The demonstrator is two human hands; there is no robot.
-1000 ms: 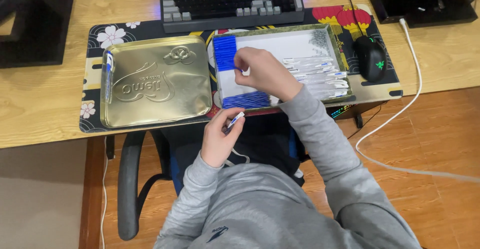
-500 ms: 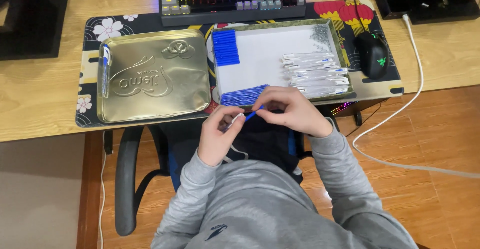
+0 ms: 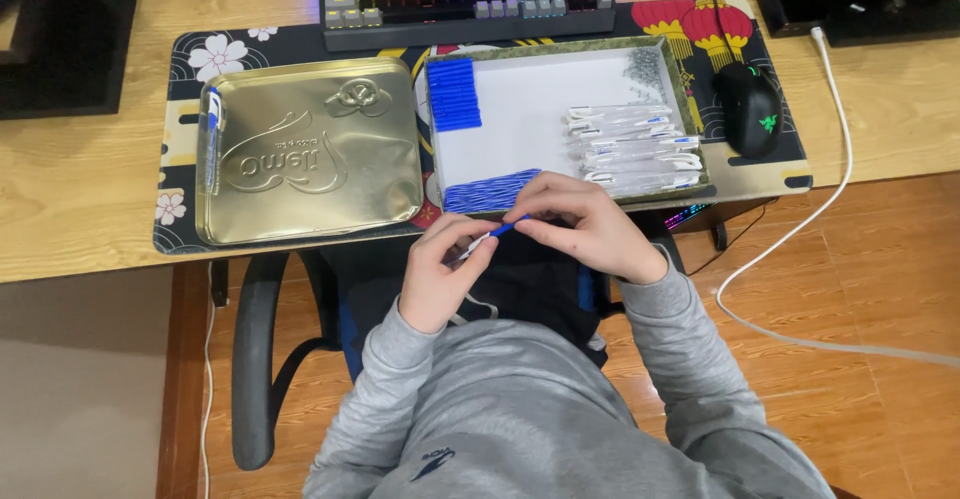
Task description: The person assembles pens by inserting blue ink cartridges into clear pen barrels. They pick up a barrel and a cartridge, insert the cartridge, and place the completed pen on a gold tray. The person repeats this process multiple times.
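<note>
Pen assembly: left hand (image 3: 440,284) clamps barrel (image 3: 468,250), right hand (image 3: 590,227) pinches blue refill (image 3: 508,226); insertion demands straight alignment.

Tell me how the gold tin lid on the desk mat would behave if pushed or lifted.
The gold tin lid looks like thin embossed metal, so it is probably light for its size and fairly stiff. It lies flat on the desk mat, so it would likely slide rather than tip. Its glossy surface may be slippery to grip.
</note>
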